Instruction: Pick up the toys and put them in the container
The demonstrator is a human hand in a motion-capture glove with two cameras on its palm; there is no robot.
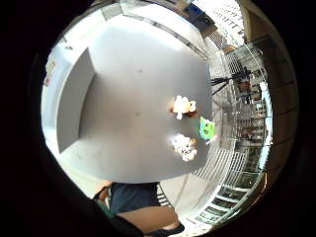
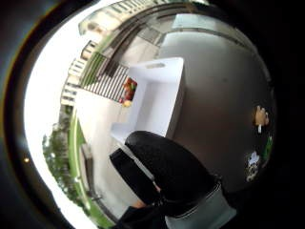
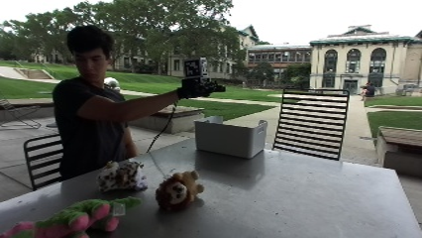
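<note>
Three plush toys sit at the lower left of the outside view, all on the near end of the grey table (image 3: 316, 198): a brown lion (image 3: 178, 190), a white spotted plush (image 3: 122, 176) just behind and left of it, and a green-and-pink plush (image 3: 73, 218) lying right at the bottom-left corner, close to the table's edge. They're near each other but none of them touch.

The white container (image 3: 231, 136) stands upright near the far edge of the table, about centre frame, well apart from the toys — a wide bare stretch of tabletop lies between them. In the thumb side palm view something red and yellow (image 2: 128, 90) shows inside the container, though I can't make out what it is.

The gloved right hand (image 3: 194, 89) is raised high above the table at upper centre, just left of the container, arm stretched out from the person on the left. It carries no toy — whether the fingers are curled or straight, can't tell.

A black slatted chair (image 3: 313, 124) stands behind the table's far edge, right of the container.
</note>
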